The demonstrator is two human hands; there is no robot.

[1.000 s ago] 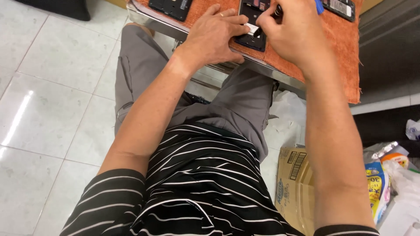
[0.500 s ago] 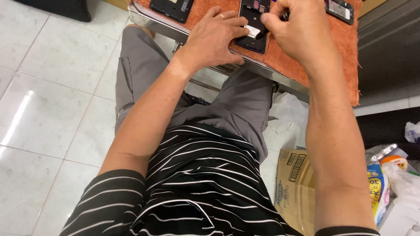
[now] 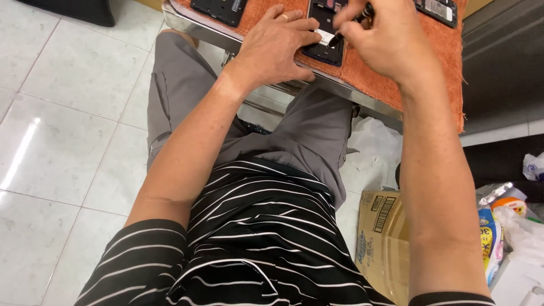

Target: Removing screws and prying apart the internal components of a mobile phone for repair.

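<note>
Right hand (image 3: 391, 42) pinches a thin dark tool (image 3: 335, 39), tip on the opened phone (image 3: 324, 34); left hand (image 3: 277, 45) lies flat, fingers pressing that phone against the orange mat (image 3: 396, 85) on the metal table edge (image 3: 255, 48)

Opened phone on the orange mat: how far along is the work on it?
Done: the opened phone lies back off, insides exposed, on the orange mat. In hand: the left hand pins it flat while the right hand puts a dark-tipped tool to its white part. Left: it is unclosed; two more open units lie untouched.
</note>
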